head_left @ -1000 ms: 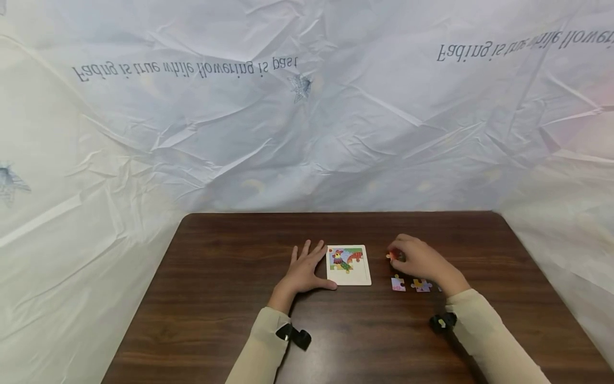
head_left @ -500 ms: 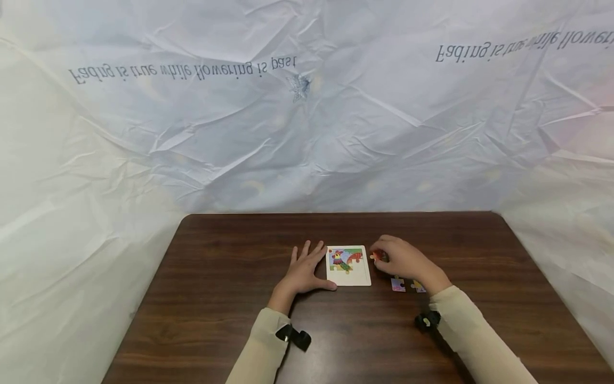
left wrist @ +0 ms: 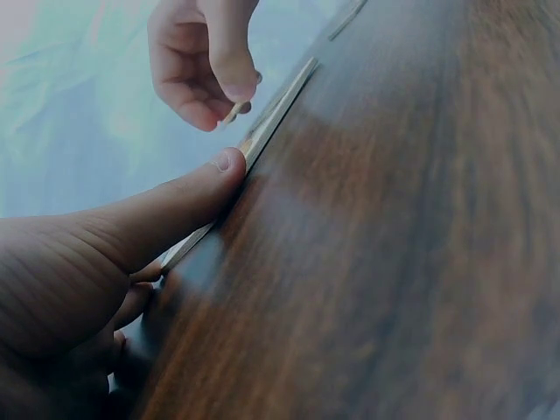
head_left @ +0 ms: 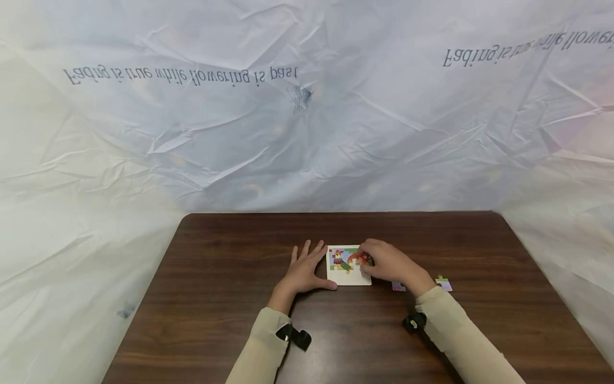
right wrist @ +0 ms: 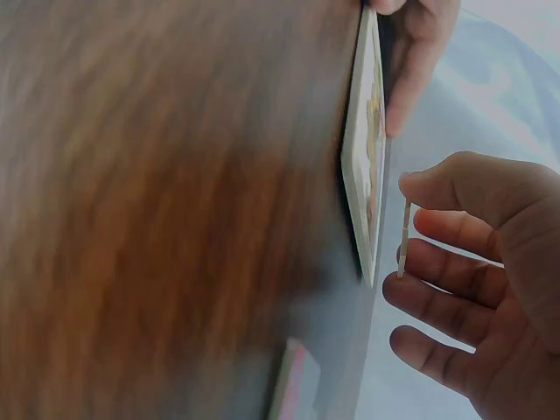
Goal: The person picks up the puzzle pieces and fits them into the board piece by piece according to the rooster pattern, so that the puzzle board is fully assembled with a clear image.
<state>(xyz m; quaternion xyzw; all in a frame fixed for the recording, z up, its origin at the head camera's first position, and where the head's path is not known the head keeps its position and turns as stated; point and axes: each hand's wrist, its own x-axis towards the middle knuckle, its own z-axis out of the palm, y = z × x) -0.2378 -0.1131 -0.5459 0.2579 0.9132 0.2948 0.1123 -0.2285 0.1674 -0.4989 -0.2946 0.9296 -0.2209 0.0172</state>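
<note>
A small white puzzle board (head_left: 341, 279) lies on the table with a partly filled rooster picture. My left hand (head_left: 302, 274) rests at its left side with spread fingers. In the left wrist view the left thumb (left wrist: 197, 194) touches the board's edge. My right hand (head_left: 394, 263) is over the board's right side, pinching a reddish puzzle piece (head_left: 366, 259). Seen edge-on in the right wrist view, that puzzle piece (right wrist: 404, 241) is between thumb and fingers, apart from the board. Its printed face is partly hidden by the hand.
Loose puzzle pieces lie right of the board: a pinkish piece (head_left: 398, 286), partly behind the right hand, and a purple-green piece (head_left: 443, 284). The brown wooden table (head_left: 230, 298) meets a pale printed sheet (head_left: 288, 160) at its back and sides.
My right hand has carried the reddish piece leftward from the loose pieces to above the board. One loose piece is now hidden beneath that arm. The left hand has stayed put.
</note>
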